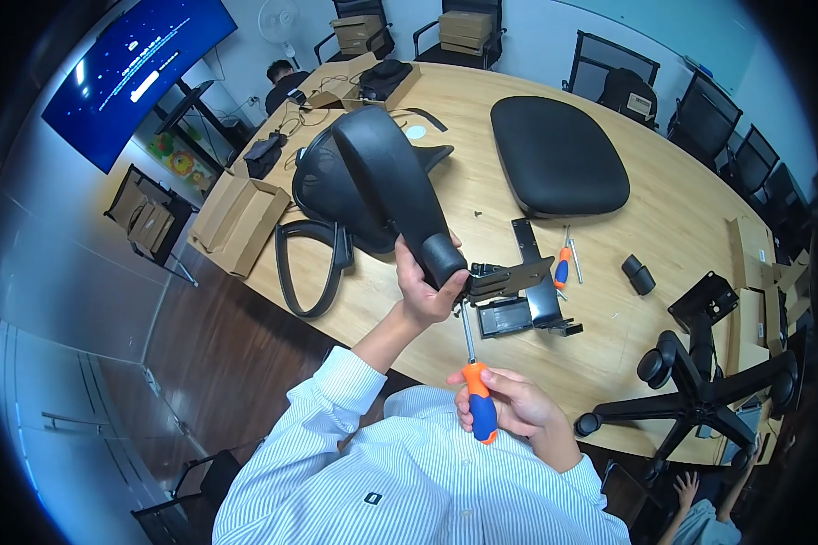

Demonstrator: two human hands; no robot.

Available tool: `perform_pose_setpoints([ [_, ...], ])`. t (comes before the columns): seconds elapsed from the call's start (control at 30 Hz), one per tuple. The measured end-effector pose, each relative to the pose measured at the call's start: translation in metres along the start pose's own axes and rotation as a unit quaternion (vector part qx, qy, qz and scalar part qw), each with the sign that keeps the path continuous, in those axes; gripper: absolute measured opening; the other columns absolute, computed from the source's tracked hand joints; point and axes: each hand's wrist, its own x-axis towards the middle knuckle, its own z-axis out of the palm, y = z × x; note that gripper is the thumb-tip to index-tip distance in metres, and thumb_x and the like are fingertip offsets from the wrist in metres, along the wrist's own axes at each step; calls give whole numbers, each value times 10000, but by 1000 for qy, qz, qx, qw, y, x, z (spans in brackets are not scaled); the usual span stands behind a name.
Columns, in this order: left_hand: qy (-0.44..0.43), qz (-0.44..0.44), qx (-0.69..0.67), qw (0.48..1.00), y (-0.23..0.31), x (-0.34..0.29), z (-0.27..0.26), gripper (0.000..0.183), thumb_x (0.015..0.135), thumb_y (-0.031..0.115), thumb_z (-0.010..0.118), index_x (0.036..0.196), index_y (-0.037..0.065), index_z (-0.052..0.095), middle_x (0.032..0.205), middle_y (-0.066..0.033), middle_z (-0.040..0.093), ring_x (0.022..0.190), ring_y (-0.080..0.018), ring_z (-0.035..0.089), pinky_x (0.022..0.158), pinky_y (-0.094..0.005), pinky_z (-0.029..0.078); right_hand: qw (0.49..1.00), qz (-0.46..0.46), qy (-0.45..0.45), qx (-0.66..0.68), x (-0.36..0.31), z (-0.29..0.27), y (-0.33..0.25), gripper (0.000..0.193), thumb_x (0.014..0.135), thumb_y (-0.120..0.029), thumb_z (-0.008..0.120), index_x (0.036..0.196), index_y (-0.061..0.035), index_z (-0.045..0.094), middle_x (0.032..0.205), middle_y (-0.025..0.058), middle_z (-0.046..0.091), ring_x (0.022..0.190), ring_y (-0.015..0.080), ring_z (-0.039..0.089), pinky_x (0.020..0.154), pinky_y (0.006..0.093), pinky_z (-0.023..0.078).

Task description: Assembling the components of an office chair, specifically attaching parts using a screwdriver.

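Observation:
My left hand (pixel 423 286) is wrapped round the lower end of a black chair armrest (pixel 386 163), raised over the table's near edge. A black slotted metal plate (pixel 515 279) sits by that end; whether it is fixed to the armrest I cannot tell. My right hand (pixel 513 404) grips the orange and blue handle of a screwdriver (pixel 481 409). The shaft points up, its tip at the armrest's lower end beside my left thumb; the exact contact is hidden. Below the plate lies a black metal chair bracket (pixel 543 304).
On the wooden table (pixel 418 350) lie a loop armrest (pixel 286 272), a mesh backrest (pixel 323 186), a seat cushion (pixel 559 154), another screwdriver (pixel 563 270) and a black plastic piece (pixel 638 274). A wheeled base (pixel 691 400) stands right, near another person's hand (pixel 687 489). An opened carton (pixel 236 222) sits left.

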Motion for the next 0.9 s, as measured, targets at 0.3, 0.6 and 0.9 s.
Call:
perform_pose_setpoints([
  [0.3,15,20,-1,1000,6,8,7,715,868,184,687,1341,36,170,1072,-186,475,759,-187,588,637,-295,500,948,-106,115,-277,14,-18,13,340,1001,-360,501,1045,-26,456,746,83,541,605,166,543,597,306,492],
  [0.6,48,-21,-55,997,8,4,10,725,836,178,718,1329,-30,228,1047,-153,527,881,-159,536,785,-276,452,993,-70,-5,-99,-1,-16,5,369,993,-211,433,1307,-19,399,929,92,495,822,169,524,628,317,523],
  [0.9,50,4,4,999,5,9,5,672,879,255,689,1302,23,221,1060,-173,490,738,-182,599,633,-285,491,994,-85,-65,-4,-12,-9,-4,405,1001,-211,404,1332,11,338,859,108,442,682,180,487,350,221,429],
])
